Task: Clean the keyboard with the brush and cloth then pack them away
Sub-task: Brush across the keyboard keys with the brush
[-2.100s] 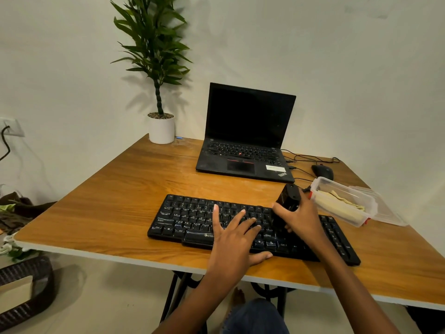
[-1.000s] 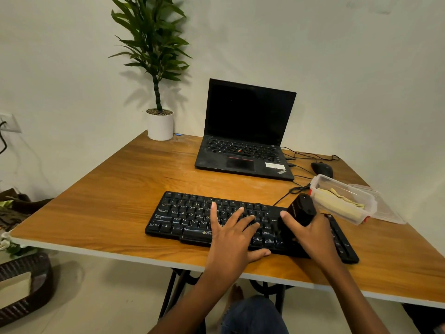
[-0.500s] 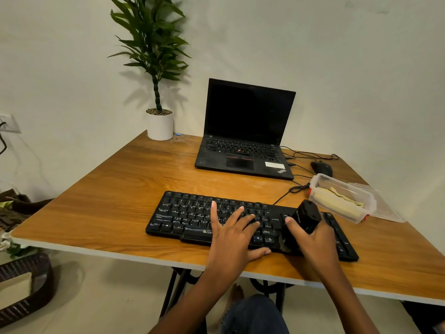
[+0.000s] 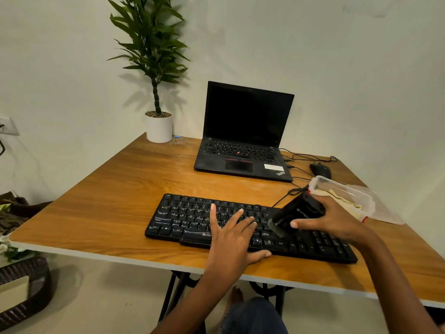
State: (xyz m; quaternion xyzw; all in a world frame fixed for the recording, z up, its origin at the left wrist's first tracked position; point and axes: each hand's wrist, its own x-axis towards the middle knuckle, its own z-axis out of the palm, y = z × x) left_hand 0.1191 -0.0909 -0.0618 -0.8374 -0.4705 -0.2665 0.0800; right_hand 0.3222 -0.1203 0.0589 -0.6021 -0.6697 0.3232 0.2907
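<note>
Brush [image 4: 301, 210]: black body, grey tip tilted onto keyboard [image 4: 183, 218]. Right hand [image 4: 337, 220] grips it; left hand [image 4: 228, 242] lies flat, fingers spread.

The wooden table [image 4: 101, 213] had a white edge band and stood on a dark metal frame. A black keyboard [image 4: 183, 220] lay along the near edge. An open laptop [image 4: 240, 162] sat behind it, toward the wall. A white plant pot [image 4: 159, 128] occupied the far left corner. On the right side lay a black mouse [image 4: 320, 170], loose cables [image 4: 305, 155], a clear plastic container [image 4: 346, 189] and, just beside it, its lid [image 4: 385, 210].
</note>
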